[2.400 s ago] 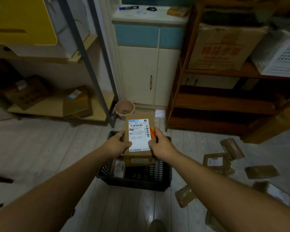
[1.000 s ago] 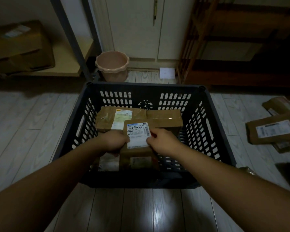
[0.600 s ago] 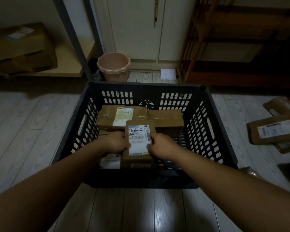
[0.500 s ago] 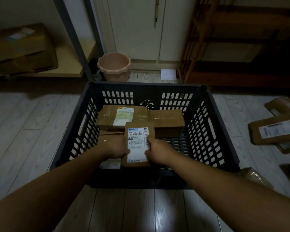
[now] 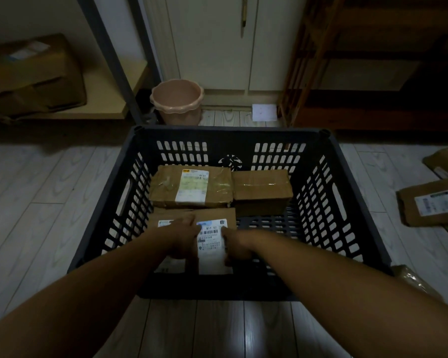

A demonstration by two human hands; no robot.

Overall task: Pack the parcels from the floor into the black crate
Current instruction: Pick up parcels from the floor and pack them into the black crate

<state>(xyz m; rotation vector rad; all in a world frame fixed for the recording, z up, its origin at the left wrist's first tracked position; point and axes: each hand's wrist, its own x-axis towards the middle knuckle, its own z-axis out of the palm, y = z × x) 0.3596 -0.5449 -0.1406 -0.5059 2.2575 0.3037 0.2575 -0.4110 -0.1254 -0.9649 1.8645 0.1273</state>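
Note:
The black slotted crate (image 5: 357, 202) stands on the floor right in front of me. Both my hands reach down inside it, gripping a small brown labelled parcel (image 5: 212, 244) by its sides: my left hand (image 5: 183, 237) on its left edge, my right hand (image 5: 237, 245) on its right edge. The parcel is low in the crate's near half, next to another labelled parcel (image 5: 163, 224) mostly hidden under my left hand. Two brown parcels lie at the crate's far wall: a labelled one (image 5: 190, 187) and a taped plain one (image 5: 261, 191).
Loose parcels (image 5: 429, 205) lie on the floor to the right, one wrapped packet (image 5: 411, 280) by the crate's near right corner. A pink pot (image 5: 177, 100) stands behind the crate, between a metal shelf post (image 5: 114, 60) and a wooden rack (image 5: 373, 73).
I bent down over the crate and lowered the labelled parcel with both hands from chest height to the crate's near bottom, beside the parcel there.

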